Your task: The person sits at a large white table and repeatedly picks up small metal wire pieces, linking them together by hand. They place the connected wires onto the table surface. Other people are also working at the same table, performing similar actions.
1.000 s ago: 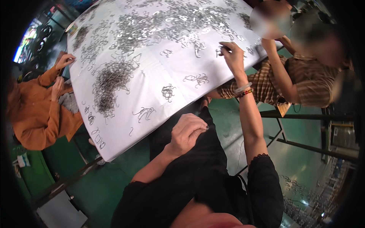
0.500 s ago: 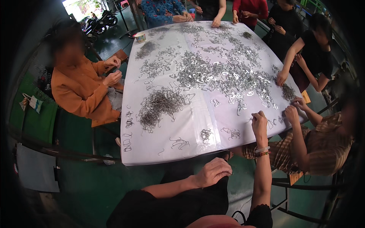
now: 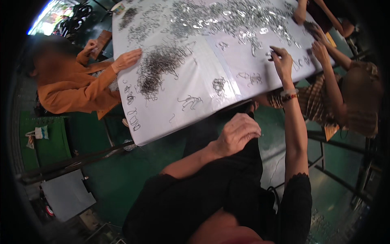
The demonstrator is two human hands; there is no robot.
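Observation:
Over the right part of the white-covered table (image 3: 162,118), my right hand (image 3: 283,65) reaches out with thumb and forefinger apart, beside small bent metal pieces. My left hand (image 3: 237,134) is held in front of the table's near edge, above my lap. Its fingers are curled and closed at the tips; what they hold, if anything, is too small to make out. Between my hands and the middle lie small groups of bent wire pieces, one a tangled clump (image 3: 218,86), another a loose group (image 3: 254,78). Some thin curved wire hooks (image 3: 190,101) lie farther left.
A dark heap of wire hooks (image 3: 160,67) covers the table's left part. Shiny metal links (image 3: 227,18) spread across the far middle. A person in an orange jacket (image 3: 77,89) sits at the left; another in a checked shirt (image 3: 359,97) sits at the right, hands over the table edge.
My view has tilted down, so the table sits higher. My right thumb and forefinger have parted. My left hand stays closed. The orange-sleeved person's hand has reached to the heap of hooks.

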